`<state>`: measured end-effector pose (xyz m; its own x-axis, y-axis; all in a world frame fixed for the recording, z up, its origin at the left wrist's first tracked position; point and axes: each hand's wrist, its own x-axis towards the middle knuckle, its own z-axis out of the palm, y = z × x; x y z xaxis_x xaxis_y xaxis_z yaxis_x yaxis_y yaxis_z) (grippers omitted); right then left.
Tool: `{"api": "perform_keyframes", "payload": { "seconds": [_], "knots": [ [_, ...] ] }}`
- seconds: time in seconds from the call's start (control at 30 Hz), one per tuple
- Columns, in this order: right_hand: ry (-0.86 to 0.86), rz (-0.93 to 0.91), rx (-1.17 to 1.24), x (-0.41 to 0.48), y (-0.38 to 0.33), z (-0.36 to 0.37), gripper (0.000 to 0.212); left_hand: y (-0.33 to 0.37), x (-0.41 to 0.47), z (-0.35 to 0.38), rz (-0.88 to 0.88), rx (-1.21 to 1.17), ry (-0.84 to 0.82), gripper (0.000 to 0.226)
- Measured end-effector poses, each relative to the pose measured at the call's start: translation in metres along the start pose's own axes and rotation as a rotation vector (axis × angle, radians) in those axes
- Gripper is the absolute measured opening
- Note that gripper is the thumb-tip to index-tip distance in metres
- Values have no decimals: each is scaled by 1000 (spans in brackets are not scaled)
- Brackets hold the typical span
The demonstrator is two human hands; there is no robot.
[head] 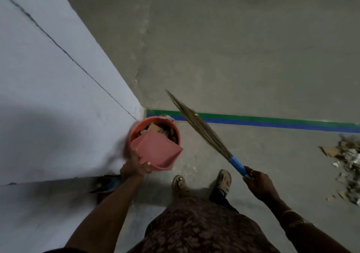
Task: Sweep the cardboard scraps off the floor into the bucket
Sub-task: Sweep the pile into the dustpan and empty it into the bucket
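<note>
Orange bucket (134, 130) of brown cardboard scraps (155, 128), pink dustpan (155, 149) atop.

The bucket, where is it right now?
The bucket stands left of centre against the white wall's corner, with the dustpan tipped over it.

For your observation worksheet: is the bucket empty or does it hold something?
It holds something. Brown cardboard scraps show inside the bucket, behind the pink dustpan tilted over its rim. How deep they go cannot be told.
</note>
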<state>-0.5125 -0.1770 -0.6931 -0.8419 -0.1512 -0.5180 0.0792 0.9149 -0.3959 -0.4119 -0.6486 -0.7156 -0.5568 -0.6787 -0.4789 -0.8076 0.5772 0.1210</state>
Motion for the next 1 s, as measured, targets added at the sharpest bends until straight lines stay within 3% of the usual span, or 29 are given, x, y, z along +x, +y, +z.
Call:
{"api": "perform_keyframes", "payload": {
  "seconds": [0.07,0.3,0.53,0.67,0.8,1.0],
  "knots": [
    [-31,1,13,9,-7,6,47,9,-6,2,58,12,-18,91],
    [-183,124,-51,30,-1,51,40,32,-5,13,158,63,-53,91],
    [-135,317,71,18,6,57,32,46,0,21,197,81,-71,95],
    [-98,412,141,14,19,55,28,49,9,34,224,51,-160,91],
    [-74,374,161,18,22,58,27,44,27,59,250,77,-138,96],
    [-192,161,213,83,2,100,54,73,14,60,255,194,-74,90]
  ]
}}
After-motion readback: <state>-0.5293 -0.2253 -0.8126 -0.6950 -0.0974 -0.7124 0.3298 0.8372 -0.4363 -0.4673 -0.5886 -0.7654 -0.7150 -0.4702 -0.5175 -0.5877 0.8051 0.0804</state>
